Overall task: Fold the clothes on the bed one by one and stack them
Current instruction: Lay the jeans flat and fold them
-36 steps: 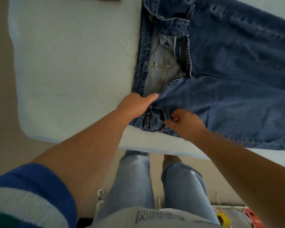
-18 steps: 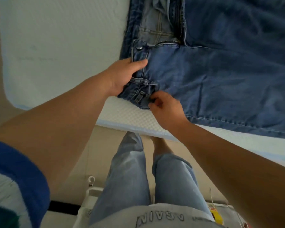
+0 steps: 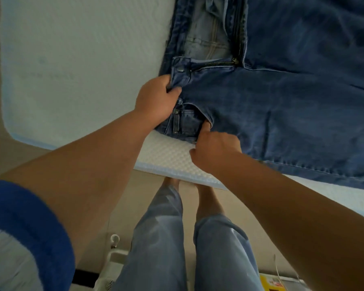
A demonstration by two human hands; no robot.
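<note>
1. Head view shows blue jeans (image 3: 282, 97) lying flat on a white bed (image 3: 72, 59), near its edge.
2. Their zip is open, and the paler inside shows just past the button.
3. Left hand (image 3: 156, 99) has its fingers curled tight, pinching the waistband by the button.
4. Right hand (image 3: 214, 148) has curled fingers too, with fingertips tucked into the pocket edge, gripping the cloth.
</note>
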